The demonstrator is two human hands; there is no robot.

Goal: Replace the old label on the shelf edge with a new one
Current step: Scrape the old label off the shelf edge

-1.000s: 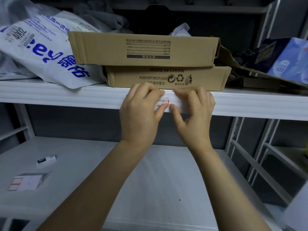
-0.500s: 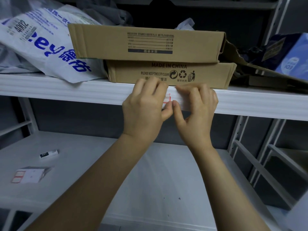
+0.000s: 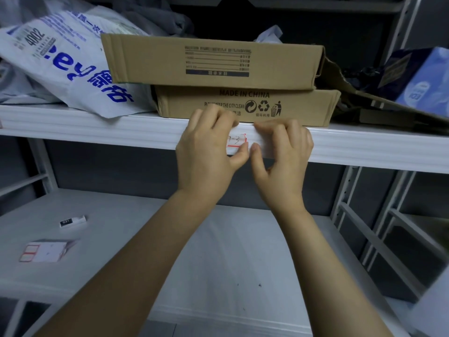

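One label (image 3: 237,142), red-bordered paper, judged thin, light and easily torn, stuck on shelf edge (image 3: 97,132), partly under curled left hand (image 3: 206,152), curled right hand (image 3: 284,154) beside; pinch not discernible; peel from a corner.

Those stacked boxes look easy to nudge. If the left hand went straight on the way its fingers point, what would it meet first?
Probably the front of the lower cardboard box: the left hand reaches its fingers up over the shelf edge, right below it. How near is unclear.
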